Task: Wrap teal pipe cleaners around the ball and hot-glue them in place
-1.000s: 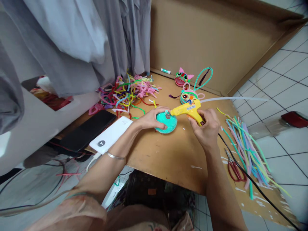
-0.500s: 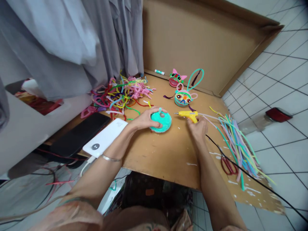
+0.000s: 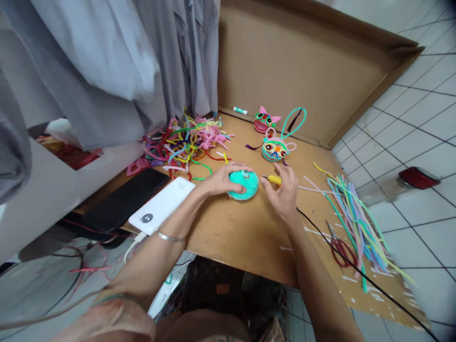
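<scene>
A round turquoise fuzzy piece point(image 3: 249, 186) with a small curl on its top is held in my left hand point(image 3: 225, 179), the thumb over its face and the fingers round its far edge. Just right of it, my right hand point(image 3: 284, 194) has its thumb and fingers apart, with no object between the fingertips. The yellow glue gun point(image 3: 274, 179) lies beside and partly behind that hand, its metal tip toward the turquoise piece; its handle is hidden. Beyond stand a turquoise animal face point(image 3: 275, 150) with pink loop ears and a red one point(image 3: 261, 124) with pink pointed ears.
Tangled pipe cleaners point(image 3: 192, 140) lie at the back left, straight ones point(image 3: 356, 218) at the right beside red-handled scissors point(image 3: 342, 251). A black phone point(image 3: 124, 197) and white power bank point(image 3: 162, 204) are at the left. A black cable point(image 3: 370, 280) crosses the right side.
My right hand has let go of the glue gun and its fingers have spread, nearer to the turquoise piece. The turquoise piece has tilted slightly in my left hand. The view has shifted a little.
</scene>
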Available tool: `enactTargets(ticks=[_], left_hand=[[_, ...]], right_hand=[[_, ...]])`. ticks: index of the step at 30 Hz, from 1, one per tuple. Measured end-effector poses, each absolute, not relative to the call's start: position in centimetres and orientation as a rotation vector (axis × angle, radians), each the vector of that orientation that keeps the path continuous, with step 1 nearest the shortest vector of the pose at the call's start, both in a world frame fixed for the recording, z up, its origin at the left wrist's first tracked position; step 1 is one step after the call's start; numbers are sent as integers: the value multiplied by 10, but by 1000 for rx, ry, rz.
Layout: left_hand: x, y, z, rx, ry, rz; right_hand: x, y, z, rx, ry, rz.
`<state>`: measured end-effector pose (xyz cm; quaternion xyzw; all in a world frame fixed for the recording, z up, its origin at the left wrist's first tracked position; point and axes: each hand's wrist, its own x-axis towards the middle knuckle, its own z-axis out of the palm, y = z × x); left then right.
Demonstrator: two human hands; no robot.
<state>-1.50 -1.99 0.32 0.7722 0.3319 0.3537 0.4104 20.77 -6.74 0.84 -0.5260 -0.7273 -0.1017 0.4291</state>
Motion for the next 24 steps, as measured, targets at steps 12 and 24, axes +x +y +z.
enactTargets(ticks=[12, 24], left_hand=[[-9, -22, 1, 1920, 809, 959], [-11, -23, 2, 1961, 855, 900]], right_hand=[[163, -65, 37, -1105, -1750, 174], [167, -67, 24, -1115, -1329, 776]])
